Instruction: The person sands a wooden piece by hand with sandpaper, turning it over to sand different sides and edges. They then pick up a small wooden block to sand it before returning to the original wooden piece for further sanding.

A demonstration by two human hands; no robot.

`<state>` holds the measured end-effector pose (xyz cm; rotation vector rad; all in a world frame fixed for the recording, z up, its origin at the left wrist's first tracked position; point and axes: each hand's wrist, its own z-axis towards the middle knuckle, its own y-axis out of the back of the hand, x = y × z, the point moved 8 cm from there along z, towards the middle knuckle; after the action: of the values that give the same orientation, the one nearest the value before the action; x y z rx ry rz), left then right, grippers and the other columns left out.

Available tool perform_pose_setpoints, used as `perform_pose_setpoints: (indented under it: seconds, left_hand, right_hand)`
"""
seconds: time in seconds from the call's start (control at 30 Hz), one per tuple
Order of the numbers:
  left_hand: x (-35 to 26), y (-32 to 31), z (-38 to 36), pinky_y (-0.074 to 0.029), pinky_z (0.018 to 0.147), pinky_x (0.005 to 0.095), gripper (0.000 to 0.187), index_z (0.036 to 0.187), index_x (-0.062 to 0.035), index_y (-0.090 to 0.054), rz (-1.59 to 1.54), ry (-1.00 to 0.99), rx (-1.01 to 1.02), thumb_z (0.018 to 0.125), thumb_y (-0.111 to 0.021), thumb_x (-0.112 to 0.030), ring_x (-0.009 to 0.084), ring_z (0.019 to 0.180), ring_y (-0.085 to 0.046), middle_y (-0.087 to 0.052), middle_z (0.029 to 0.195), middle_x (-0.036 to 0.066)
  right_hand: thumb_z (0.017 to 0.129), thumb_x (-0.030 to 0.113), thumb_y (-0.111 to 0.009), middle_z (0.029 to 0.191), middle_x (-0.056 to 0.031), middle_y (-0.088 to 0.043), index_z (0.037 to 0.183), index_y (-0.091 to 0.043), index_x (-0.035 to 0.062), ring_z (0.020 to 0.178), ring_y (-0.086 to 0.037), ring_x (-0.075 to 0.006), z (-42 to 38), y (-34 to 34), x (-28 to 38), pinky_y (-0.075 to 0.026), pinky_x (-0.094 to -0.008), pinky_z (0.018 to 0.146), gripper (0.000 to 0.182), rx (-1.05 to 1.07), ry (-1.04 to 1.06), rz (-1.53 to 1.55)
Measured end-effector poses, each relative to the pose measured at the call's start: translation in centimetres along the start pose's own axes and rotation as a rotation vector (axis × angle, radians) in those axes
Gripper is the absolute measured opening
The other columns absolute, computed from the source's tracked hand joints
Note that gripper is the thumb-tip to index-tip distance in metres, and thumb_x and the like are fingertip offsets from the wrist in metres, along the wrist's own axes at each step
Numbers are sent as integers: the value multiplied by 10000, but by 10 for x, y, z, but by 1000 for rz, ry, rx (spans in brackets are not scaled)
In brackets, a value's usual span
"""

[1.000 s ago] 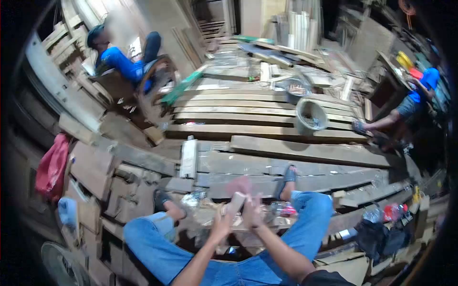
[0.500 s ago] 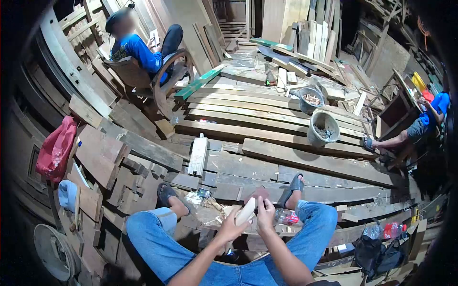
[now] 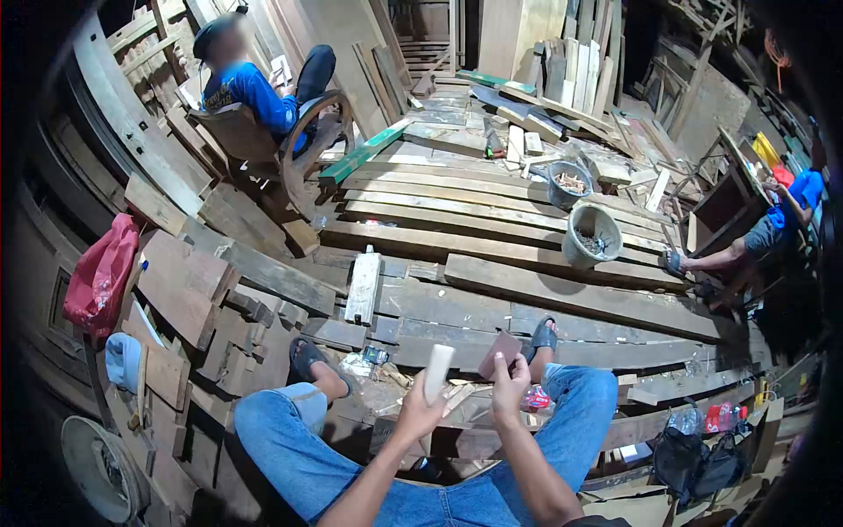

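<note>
While both forearms reach forward between the denim-covered knees, converging from the bottom of the view, the hands are held apart, nearer than the white block [image 3: 363,285] on the floor and to its right. The left hand [image 3: 422,409] has its fingers wrapped around the lower end of a pale wooden piece [image 3: 438,372], which juts up out of the grip with its top leaning slightly right. The left forearm slants up and to the right behind it. Farther right of the white block, the right hand [image 3: 511,381] pinches a reddish-brown sheet [image 3: 498,353] by its near edge, thumb laid over the surface; the far part of the sheet projects forward and to the left. That forearm slants up and to the left, and the wooden piece and the sheet do not touch.

One sandal [image 3: 307,358] is nearer than the white block and to its left; the other sandal [image 3: 542,337] is to its right. Beyond the white block and to its right stand a grey bucket [image 3: 576,250] and, farther off, a second bucket [image 3: 564,195] holding small brownish pieces. Well beyond it to the left, a person in blue [image 3: 263,101] sits in a wooden chair [image 3: 233,140].
</note>
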<state>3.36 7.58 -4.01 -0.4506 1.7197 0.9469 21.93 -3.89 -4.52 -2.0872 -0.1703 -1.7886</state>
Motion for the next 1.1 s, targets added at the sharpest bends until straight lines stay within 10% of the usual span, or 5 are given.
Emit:
perform_pose_setpoints:
  seconds: [0.13,0.33,0.4,0.67,1.1]
  left_hand:
    - [2,-12,-9,-516,694,304,427,1168,-93,-564,-865,404,252,1114,-317,-437,132,748,-606,-627,917,43]
    - [-19,-4,-29,-472,537,296,260,1188,-122,-484,-925,485,355,1037,-559,-320,117,591,-527,-542,812,21]
    - [-5,2,-43,-428,440,291,463,1275,-142,-409,-803,601,247,912,-696,-137,113,513,-490,-516,791,26]
    - [86,-23,-94,-454,434,305,372,1262,-118,-414,-883,881,98,933,-585,-150,140,561,-535,-591,868,85]
    - [48,-41,-70,-579,699,356,429,1406,-4,-436,-974,582,289,1042,-404,-229,238,972,-707,-675,1266,167]
  right_hand:
    - [978,99,-675,933,-6,-669,1035,-655,18,835,-602,-68,-31,-10,60,-497,-260,747,101,236,130,-90]
    - [972,91,-680,936,-7,-683,1067,-662,9,825,-615,-74,-58,4,39,-507,-262,737,127,236,82,-135]
    - [973,83,-670,960,-18,-680,1104,-649,6,851,-616,-83,-55,7,18,-511,-270,764,153,264,69,-198]
    - [966,99,-677,1013,-48,-673,1247,-582,-4,892,-622,-101,-43,-13,-8,-522,-272,782,313,376,47,-332]
    - [953,160,-704,934,-41,-690,1150,-636,-3,833,-630,-91,-38,-26,-54,-522,-265,736,265,404,36,-416]
